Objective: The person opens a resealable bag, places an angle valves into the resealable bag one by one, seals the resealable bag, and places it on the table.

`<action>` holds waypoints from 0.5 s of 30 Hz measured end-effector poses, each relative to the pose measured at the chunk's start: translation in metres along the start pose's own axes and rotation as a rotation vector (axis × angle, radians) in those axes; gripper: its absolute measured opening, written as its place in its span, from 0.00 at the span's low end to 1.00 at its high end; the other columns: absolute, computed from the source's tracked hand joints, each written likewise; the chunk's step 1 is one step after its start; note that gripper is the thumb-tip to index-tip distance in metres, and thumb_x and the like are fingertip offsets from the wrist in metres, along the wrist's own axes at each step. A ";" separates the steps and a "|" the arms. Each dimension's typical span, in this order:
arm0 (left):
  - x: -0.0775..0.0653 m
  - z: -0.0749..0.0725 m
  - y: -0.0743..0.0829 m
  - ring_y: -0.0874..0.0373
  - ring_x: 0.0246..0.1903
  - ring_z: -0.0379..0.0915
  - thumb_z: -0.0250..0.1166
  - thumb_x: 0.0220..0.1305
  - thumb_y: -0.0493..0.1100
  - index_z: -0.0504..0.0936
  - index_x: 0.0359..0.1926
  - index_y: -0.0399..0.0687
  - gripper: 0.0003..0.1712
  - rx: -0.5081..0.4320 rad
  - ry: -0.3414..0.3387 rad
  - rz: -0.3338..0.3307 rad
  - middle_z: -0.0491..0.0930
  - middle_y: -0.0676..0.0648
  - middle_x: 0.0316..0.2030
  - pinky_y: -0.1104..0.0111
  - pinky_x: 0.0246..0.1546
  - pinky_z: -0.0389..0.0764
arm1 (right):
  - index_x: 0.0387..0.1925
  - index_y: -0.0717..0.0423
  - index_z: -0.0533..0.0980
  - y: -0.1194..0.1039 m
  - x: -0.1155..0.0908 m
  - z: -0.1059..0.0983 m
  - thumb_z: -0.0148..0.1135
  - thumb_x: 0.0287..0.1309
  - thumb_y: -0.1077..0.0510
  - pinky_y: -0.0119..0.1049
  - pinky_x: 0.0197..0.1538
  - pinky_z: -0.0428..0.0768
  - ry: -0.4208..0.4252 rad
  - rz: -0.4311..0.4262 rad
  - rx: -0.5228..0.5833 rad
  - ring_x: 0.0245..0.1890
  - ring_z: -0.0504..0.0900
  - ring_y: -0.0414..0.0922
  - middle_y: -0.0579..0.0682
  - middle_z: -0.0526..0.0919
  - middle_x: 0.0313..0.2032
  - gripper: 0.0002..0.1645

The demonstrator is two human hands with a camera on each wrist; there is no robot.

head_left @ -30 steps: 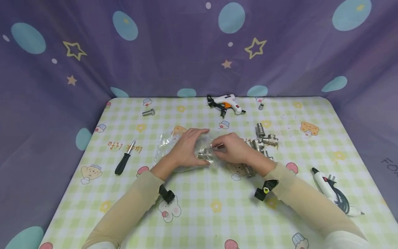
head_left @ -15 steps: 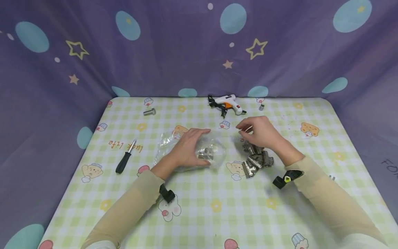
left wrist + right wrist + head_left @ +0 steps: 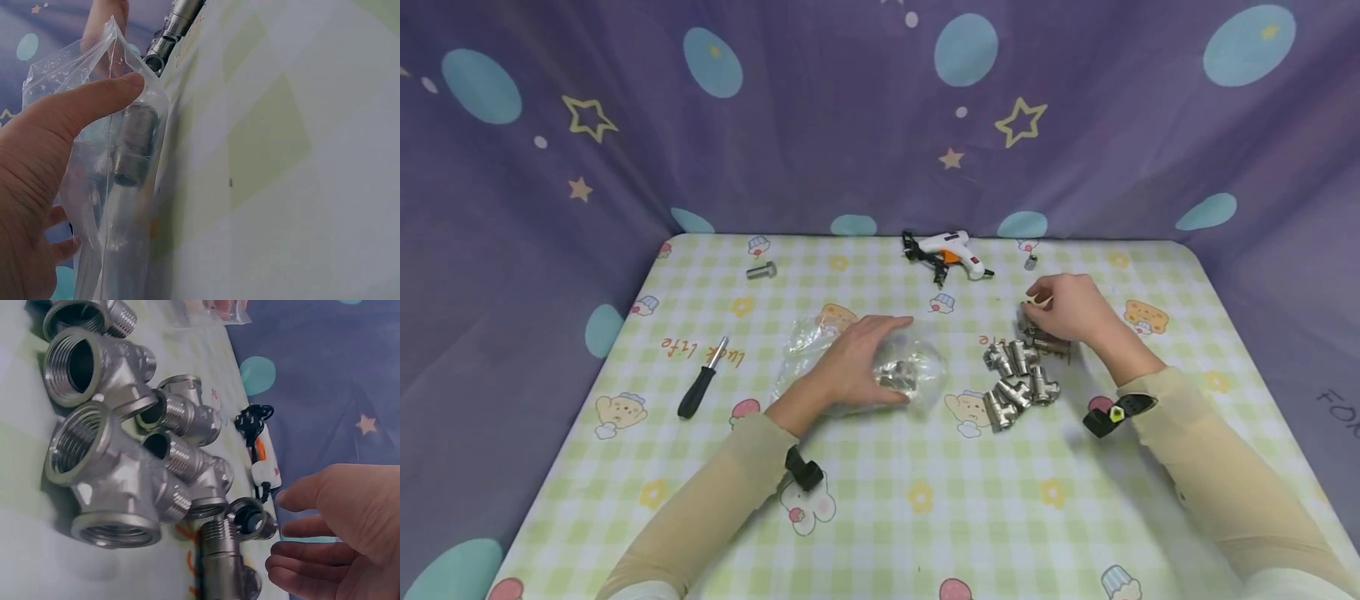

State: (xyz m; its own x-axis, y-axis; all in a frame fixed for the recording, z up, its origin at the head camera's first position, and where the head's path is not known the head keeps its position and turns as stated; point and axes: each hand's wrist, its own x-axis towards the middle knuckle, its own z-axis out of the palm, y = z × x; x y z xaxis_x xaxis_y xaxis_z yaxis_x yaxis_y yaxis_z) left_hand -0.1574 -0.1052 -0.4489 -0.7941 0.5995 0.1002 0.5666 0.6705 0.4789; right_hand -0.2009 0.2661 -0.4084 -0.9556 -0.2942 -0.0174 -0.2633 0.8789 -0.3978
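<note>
From the head, the left hand [image 3: 857,364] arched over the mouth of a clear plastic bag [image 3: 801,354] on the bench [image 3: 850,517], to the left of the loose metal fittings [image 3: 1017,392], with only a metallic glint showing through the film. The left wrist view showed more: the thumb lay across one side of the bag, the fingertips met the other, gripping it between them, and a bagged fitting [image 3: 136,128] appeared as a stepped cylinder. The right hand [image 3: 1075,308], seen from above, partly covered the farthest of the loose pieces, and its fingertips were hard to read; the right wrist view showed them parted and gently bent, just beside a ring-mouthed fitting [image 3: 250,519], though whether they touched it could not be told. That view also gave the threaded mouths and branching bodies of the cluster, small shapes from the head. The head view alone took in the screwdriver [image 3: 702,379] left of the bag and the bolt [image 3: 762,271] beyond it. The white glue gun [image 3: 955,250] with its orange trigger showed from the head and right wrist alike, near the purple curtain [image 3: 820,125].
</note>
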 end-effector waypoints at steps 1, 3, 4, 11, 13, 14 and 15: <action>0.000 0.000 0.000 0.47 0.76 0.67 0.88 0.37 0.65 0.64 0.81 0.56 0.70 0.000 0.000 0.000 0.73 0.47 0.75 0.44 0.80 0.64 | 0.54 0.67 0.84 0.001 0.001 0.001 0.65 0.71 0.53 0.61 0.54 0.86 -0.004 0.009 0.002 0.44 0.91 0.62 0.67 0.90 0.46 0.21; 0.000 0.000 -0.001 0.47 0.76 0.67 0.88 0.37 0.65 0.64 0.81 0.57 0.70 0.002 -0.002 0.001 0.73 0.47 0.75 0.44 0.80 0.64 | 0.53 0.67 0.84 0.003 0.002 0.004 0.66 0.70 0.52 0.61 0.55 0.85 -0.010 0.023 0.007 0.44 0.90 0.61 0.67 0.91 0.45 0.22; 0.000 0.000 -0.001 0.47 0.76 0.67 0.88 0.37 0.65 0.64 0.81 0.57 0.71 0.004 -0.003 0.002 0.73 0.47 0.75 0.45 0.80 0.64 | 0.53 0.67 0.84 0.004 0.002 0.005 0.66 0.70 0.52 0.61 0.55 0.85 -0.013 0.029 0.010 0.44 0.90 0.61 0.66 0.91 0.45 0.22; 0.000 0.000 -0.002 0.47 0.76 0.67 0.88 0.37 0.66 0.64 0.81 0.57 0.71 0.012 -0.009 0.011 0.74 0.48 0.74 0.44 0.80 0.64 | 0.52 0.67 0.84 0.005 0.006 0.013 0.70 0.68 0.49 0.61 0.54 0.85 -0.050 0.059 0.014 0.42 0.90 0.60 0.64 0.92 0.43 0.24; 0.000 0.000 -0.002 0.47 0.75 0.67 0.87 0.37 0.66 0.64 0.81 0.56 0.71 0.014 -0.009 0.015 0.74 0.47 0.74 0.44 0.80 0.64 | 0.52 0.66 0.85 0.004 0.006 0.013 0.70 0.68 0.50 0.62 0.54 0.85 -0.056 0.063 0.019 0.42 0.90 0.60 0.64 0.92 0.42 0.23; 0.001 0.000 -0.002 0.47 0.75 0.67 0.87 0.37 0.66 0.64 0.81 0.55 0.71 0.015 -0.009 0.016 0.74 0.47 0.74 0.44 0.80 0.64 | 0.52 0.66 0.85 0.004 0.006 0.013 0.70 0.68 0.50 0.62 0.54 0.85 -0.057 0.065 0.022 0.42 0.90 0.60 0.64 0.92 0.42 0.23; 0.001 0.000 -0.002 0.47 0.75 0.67 0.88 0.37 0.66 0.64 0.81 0.55 0.71 0.014 -0.008 0.018 0.74 0.47 0.73 0.44 0.80 0.64 | 0.52 0.66 0.85 0.003 0.007 0.013 0.70 0.67 0.50 0.62 0.54 0.85 -0.058 0.068 0.025 0.43 0.90 0.60 0.64 0.92 0.42 0.23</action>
State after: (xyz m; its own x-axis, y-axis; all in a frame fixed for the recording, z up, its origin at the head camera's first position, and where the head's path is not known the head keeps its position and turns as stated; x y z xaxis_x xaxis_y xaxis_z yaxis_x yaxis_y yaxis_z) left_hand -0.1594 -0.1064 -0.4497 -0.7820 0.6149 0.1015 0.5838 0.6657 0.4648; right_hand -0.2066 0.2622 -0.4218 -0.9616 -0.2564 -0.0978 -0.1943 0.8879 -0.4170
